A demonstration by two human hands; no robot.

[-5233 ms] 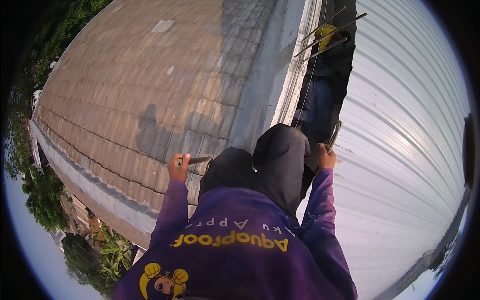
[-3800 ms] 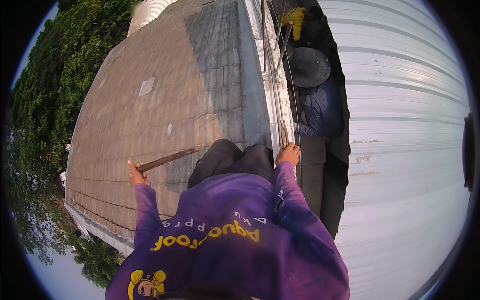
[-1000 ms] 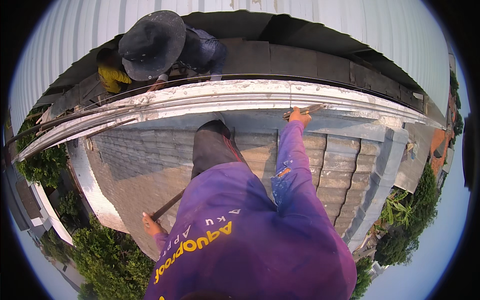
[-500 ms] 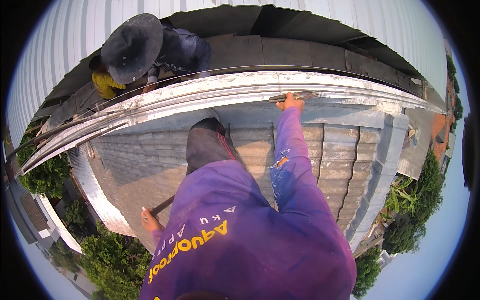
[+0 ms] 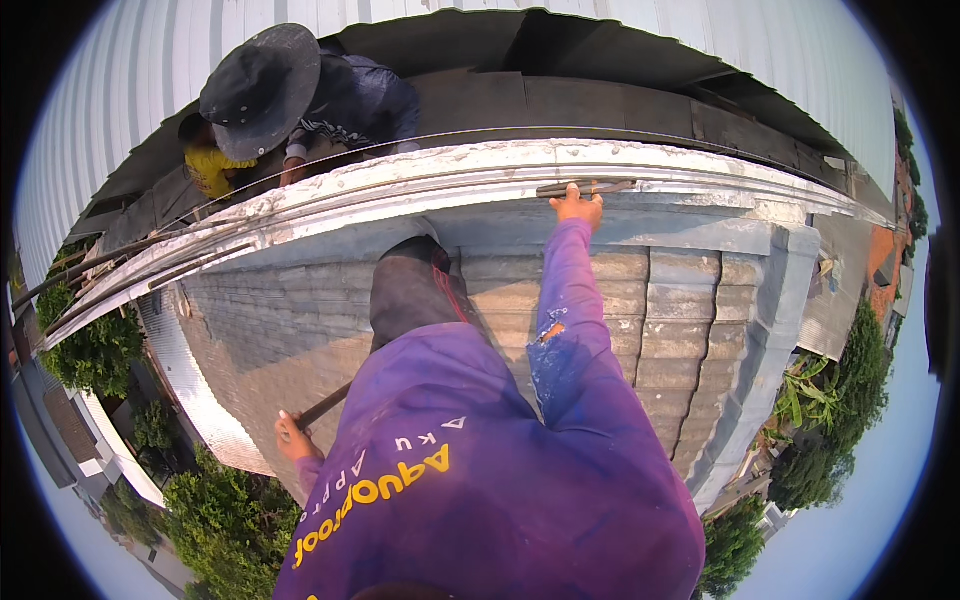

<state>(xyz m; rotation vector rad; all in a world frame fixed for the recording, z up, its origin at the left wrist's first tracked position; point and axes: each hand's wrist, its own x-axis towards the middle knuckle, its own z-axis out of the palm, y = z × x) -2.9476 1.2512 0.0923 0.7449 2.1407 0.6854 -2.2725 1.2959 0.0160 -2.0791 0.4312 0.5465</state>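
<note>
My right hand (image 5: 577, 206) is on top of the white concrete wall, with its fingers closed round a slim dark tool that looks like pliers (image 5: 612, 186). The tool lies along several thin steel rods (image 5: 420, 187) that run lengthwise on the wall. Low on the left, over the tiled roof, my left hand (image 5: 294, 438) grips the end of a dark, straight bar or handle (image 5: 328, 403). My body hides the bar's other end. My dark-trousered leg (image 5: 405, 290) is bent against the wall's near side.
Beyond the wall, a person in a wide dark hat (image 5: 262, 92) bends over it, beside a person in yellow (image 5: 207, 172). Grey roof tiles (image 5: 690, 310) slope below me, edged by ridge capping (image 5: 765, 350). Pale corrugated roofing (image 5: 640, 35) overhangs the far side. Trees stand below.
My right hand has shifted slightly left with the tool, which has turned flatter along the rods. My left hand has moved slightly left. The person in the hat has shifted a little.
</note>
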